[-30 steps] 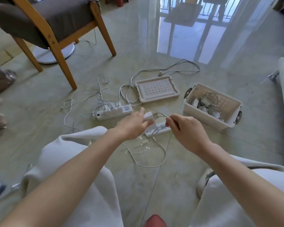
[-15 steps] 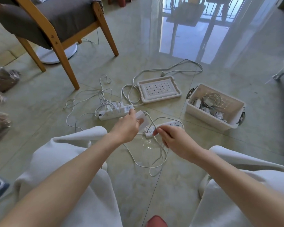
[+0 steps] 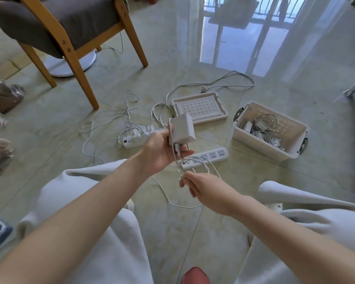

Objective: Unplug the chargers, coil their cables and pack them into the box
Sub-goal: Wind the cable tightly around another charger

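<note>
My left hand (image 3: 162, 152) grips a white square charger (image 3: 182, 129) and holds it up over the floor. Its white cable (image 3: 178, 160) drops from the charger to my right hand (image 3: 201, 189), which pinches it; the rest loops on the floor (image 3: 172, 201). Under the hands lies a white power strip (image 3: 213, 155) with nothing plugged in. A second power strip (image 3: 137, 136) to the left carries several plugged chargers with tangled cables. The white box (image 3: 275, 149) at the right holds several coiled chargers.
The box lid (image 3: 199, 108) lies behind the strips, with a thick white cord (image 3: 219, 86) and plug beyond it. A wooden chair (image 3: 70, 50) and a fan base stand at the back left. Plastic bags (image 3: 2, 95) line the left edge. My knees frame the bottom.
My left hand has lifted the charger and turned it face up. My right hand slid down the cable towards me, off the near power strip.
</note>
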The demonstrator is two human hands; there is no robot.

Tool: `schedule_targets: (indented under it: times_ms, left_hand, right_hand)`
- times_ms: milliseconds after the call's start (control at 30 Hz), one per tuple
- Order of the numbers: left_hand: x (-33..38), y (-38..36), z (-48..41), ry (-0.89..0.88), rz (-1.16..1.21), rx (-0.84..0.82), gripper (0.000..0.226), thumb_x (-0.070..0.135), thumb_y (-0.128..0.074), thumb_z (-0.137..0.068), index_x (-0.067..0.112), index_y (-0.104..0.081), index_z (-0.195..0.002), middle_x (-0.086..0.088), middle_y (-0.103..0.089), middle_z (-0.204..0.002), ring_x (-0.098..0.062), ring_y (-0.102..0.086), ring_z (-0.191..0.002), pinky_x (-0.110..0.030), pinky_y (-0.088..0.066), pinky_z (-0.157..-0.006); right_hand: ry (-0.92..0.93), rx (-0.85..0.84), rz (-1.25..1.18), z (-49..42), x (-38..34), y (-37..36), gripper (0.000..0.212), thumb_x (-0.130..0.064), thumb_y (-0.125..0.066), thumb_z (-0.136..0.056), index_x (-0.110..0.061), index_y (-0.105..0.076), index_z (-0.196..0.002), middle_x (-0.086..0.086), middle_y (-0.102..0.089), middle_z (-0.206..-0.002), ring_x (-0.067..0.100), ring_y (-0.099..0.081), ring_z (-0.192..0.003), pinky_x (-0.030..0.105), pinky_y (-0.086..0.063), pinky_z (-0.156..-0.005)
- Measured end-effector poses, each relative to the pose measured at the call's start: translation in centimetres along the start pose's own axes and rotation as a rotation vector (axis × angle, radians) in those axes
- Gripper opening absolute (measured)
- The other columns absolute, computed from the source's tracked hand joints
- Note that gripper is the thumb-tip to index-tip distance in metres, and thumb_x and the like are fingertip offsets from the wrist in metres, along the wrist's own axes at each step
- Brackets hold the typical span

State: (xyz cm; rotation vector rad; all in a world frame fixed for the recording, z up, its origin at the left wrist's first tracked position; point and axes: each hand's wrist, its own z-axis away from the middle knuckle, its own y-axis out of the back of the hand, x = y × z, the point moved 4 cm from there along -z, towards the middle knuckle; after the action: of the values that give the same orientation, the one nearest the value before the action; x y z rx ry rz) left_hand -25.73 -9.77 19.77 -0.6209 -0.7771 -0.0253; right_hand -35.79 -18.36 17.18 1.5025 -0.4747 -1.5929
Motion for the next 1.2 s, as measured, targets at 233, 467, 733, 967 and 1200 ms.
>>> schedule_targets:
  times_ms: [233, 467, 733, 967, 1200]
  left_hand:
    - [1.3, 1.3, 0.6, 0.070, -0.421, -0.175, 0.030, 0.034, -0.046, -0.090, 0.005, -0.051, -0.083, -0.003, -0.040, -0.048, -0.008, -0.026, -0.028, -0.010, -0.019, -0.030]
    - [1.6, 0.7, 1.7, -0.005, -0.878, -0.309, 0.022, 0.034, -0.046, -0.082, 0.013, -0.049, -0.077, -0.002, -0.038, -0.053, -0.010, -0.027, -0.034, -0.014, -0.016, -0.033]
    - [1.4, 3.0, 0.9, 0.015, -1.271, -0.085, 0.032, 0.035, -0.050, -0.095, 0.004, -0.055, -0.095, -0.002, -0.041, -0.067, -0.012, -0.034, -0.043, -0.019, -0.026, -0.040]
    - [1.9, 4.7, 0.1, -0.141, -1.624, 0.145, 0.021, 0.040, -0.045, -0.097, 0.018, -0.047, -0.098, -0.006, -0.059, -0.088, -0.020, -0.055, -0.064, -0.031, -0.041, -0.062]
    - [2.2, 2.7, -0.5, -0.449, -1.674, 0.387, 0.021, 0.026, -0.035, -0.102, 0.008, -0.039, -0.113, -0.019, -0.059, -0.110, -0.037, -0.054, -0.096, -0.035, -0.028, -0.068]
  right_hand:
    - [-0.026, 0.011, 0.274, -1.1, 2.8, 3.6, 0.020, -0.019, -0.036, -0.098, -0.022, -0.056, -0.094, -0.002, -0.064, -0.100, 0.021, -0.058, -0.090, 0.032, -0.041, -0.075]
    - [0.132, 0.222, 0.419, -1.4, 2.2, 6.5, 0.024, -0.028, -0.036, -0.100, -0.018, -0.057, -0.097, -0.003, -0.063, -0.097, 0.020, -0.054, -0.096, 0.019, -0.024, -0.076]
    - [-0.028, 0.263, 0.502, -1.5, 4.8, 7.7, 0.033, -0.043, -0.039, -0.095, -0.021, -0.062, -0.097, -0.005, -0.067, -0.097, 0.018, -0.055, -0.096, 0.026, -0.030, -0.084]
    - [-0.010, 0.405, 0.447, -1.4, 3.5, 7.3, 0.036, -0.039, -0.041, -0.096, -0.019, -0.065, -0.079, -0.001, -0.068, -0.076, 0.023, -0.059, -0.071, 0.027, -0.029, -0.082]
    - [-0.009, 0.309, 0.157, -0.8, -0.3, 4.4, 0.032, -0.031, -0.035, -0.099, -0.015, -0.062, -0.106, 0.007, -0.070, -0.088, 0.032, -0.059, -0.087, 0.033, -0.040, -0.080]
